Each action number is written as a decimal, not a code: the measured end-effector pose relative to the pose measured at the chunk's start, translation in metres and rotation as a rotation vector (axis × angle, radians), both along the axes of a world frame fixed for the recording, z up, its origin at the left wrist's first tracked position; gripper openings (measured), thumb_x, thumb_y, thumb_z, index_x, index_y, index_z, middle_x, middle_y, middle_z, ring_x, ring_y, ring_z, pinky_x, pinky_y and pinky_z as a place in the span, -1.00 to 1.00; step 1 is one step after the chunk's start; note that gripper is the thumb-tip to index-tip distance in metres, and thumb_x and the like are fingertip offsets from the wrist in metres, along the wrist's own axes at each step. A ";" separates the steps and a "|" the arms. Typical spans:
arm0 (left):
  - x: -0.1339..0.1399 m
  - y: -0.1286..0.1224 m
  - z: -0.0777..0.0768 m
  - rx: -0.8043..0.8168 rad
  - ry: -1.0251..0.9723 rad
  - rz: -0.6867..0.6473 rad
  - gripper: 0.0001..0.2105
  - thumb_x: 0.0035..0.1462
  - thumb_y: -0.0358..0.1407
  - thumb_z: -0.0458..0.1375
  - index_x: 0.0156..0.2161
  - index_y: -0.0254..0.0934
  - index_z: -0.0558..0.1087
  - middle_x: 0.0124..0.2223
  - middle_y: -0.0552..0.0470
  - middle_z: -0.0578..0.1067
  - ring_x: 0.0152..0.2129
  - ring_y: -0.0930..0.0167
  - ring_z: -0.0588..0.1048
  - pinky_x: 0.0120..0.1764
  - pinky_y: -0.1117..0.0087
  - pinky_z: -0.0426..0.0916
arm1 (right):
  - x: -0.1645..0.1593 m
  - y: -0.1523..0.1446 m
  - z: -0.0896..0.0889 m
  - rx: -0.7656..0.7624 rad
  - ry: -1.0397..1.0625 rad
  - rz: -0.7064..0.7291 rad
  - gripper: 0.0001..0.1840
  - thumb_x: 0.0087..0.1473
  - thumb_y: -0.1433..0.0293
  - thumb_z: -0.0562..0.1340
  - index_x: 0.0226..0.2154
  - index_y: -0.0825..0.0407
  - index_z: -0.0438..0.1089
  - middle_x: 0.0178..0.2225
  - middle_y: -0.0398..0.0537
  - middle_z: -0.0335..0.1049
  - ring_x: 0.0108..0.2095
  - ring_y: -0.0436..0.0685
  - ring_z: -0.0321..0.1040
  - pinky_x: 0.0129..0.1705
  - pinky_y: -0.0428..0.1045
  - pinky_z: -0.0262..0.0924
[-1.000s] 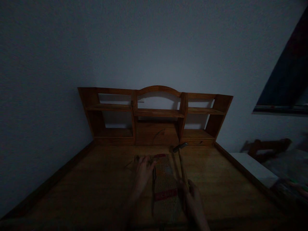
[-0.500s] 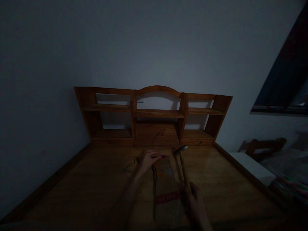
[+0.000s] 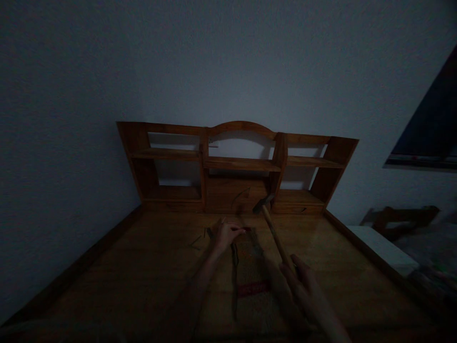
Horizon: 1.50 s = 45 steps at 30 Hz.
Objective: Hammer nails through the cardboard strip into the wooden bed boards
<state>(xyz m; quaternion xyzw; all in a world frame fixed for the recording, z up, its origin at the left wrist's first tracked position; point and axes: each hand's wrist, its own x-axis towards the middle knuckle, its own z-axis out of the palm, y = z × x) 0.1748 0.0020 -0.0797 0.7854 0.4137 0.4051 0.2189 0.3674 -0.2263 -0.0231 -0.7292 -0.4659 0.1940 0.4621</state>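
My right hand (image 3: pixel 298 278) is wrapped round the wooden handle of a hammer (image 3: pixel 276 236). The dark hammer head is raised, tilted to the left, and appears in front of the shelf unit's lower edge. My left hand (image 3: pixel 227 234) lies at the far end of a rough, grey-brown flat piece (image 3: pixel 250 267) with a red lettered band across it. Thumb and fingers come together near a red strip (image 3: pixel 249 229) at that end; what they pinch, if anything, is too dark and small to make out. Left of this hand are a few thin dark pieces (image 3: pixel 195 240), perhaps nails.
The light wooden table (image 3: pixel 135 271) has a raised dark rim on its sides. A wooden shelf unit (image 3: pixel 243 164) stands at its back against the wall. To the right are a white surface (image 3: pixel 382 247) and a wooden chair back (image 3: pixel 403 221). The room is dim.
The hammer has risen, its head now higher and further left, and my right hand has shifted up and right. My left hand stays at the flat piece's far end. The view has shifted slightly.
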 end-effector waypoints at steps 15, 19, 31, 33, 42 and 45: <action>-0.002 0.002 -0.008 -0.105 0.039 0.028 -0.75 -0.01 -0.04 0.20 -0.37 -0.13 0.61 -0.33 0.08 0.62 -0.34 0.35 0.52 0.07 0.29 0.15 | -0.027 -0.001 0.009 -0.022 -0.111 0.285 -0.58 0.04 0.09 0.14 -0.22 0.07 0.44 -0.41 0.04 0.51 -0.38 0.23 0.43 -0.40 -0.03 0.22; -0.001 0.002 -0.007 -0.118 0.046 0.030 -0.80 0.00 -0.10 0.21 -0.42 -0.15 0.61 -0.38 0.10 0.61 -0.41 0.38 0.52 0.10 0.25 0.12 | -0.025 -0.002 0.000 -0.074 -0.161 0.267 -0.58 0.06 0.10 0.14 -0.19 0.08 0.42 -0.34 0.09 0.51 -0.31 0.26 0.44 -0.35 -0.02 0.22; -0.001 -0.001 -0.005 -0.143 0.052 0.027 -0.76 0.01 -0.06 0.18 -0.41 -0.14 0.61 -0.43 0.11 0.60 -0.47 0.41 0.51 -0.01 0.32 0.22 | -0.032 0.000 -0.003 -0.053 -0.198 0.270 -0.52 0.14 0.11 0.07 -0.08 0.12 0.36 -0.30 0.14 0.52 -0.28 0.26 0.46 -0.34 -0.03 0.23; -0.001 -0.001 -0.005 -0.130 0.046 0.030 -0.75 0.03 -0.07 0.17 -0.41 -0.14 0.61 -0.44 0.12 0.60 -0.46 0.42 0.51 0.06 0.30 0.15 | -0.032 0.003 -0.009 -0.037 -0.233 0.270 -0.47 0.16 0.11 0.05 -0.01 0.16 0.31 -0.27 0.18 0.52 -0.24 0.28 0.46 -0.30 -0.02 0.23; 0.000 0.000 -0.010 -0.116 0.009 0.010 -0.81 0.05 -0.19 0.16 -0.37 -0.16 0.61 -0.36 0.08 0.61 -0.44 0.38 0.53 0.03 0.30 0.19 | -0.027 0.000 -0.017 -0.090 -0.176 0.208 -0.35 0.12 0.00 0.08 0.00 0.20 0.33 -0.25 0.23 0.52 -0.16 0.32 0.44 -0.22 -0.01 0.24; 0.001 0.004 -0.016 -0.117 0.020 0.024 -0.79 0.06 -0.18 0.15 -0.36 -0.19 0.62 -0.37 0.05 0.61 -0.47 0.38 0.51 -0.07 0.33 0.27 | -0.026 -0.002 -0.013 -0.087 -0.155 0.222 -0.36 0.12 0.01 0.10 0.02 0.18 0.34 -0.23 0.20 0.52 -0.15 0.30 0.43 -0.20 -0.02 0.23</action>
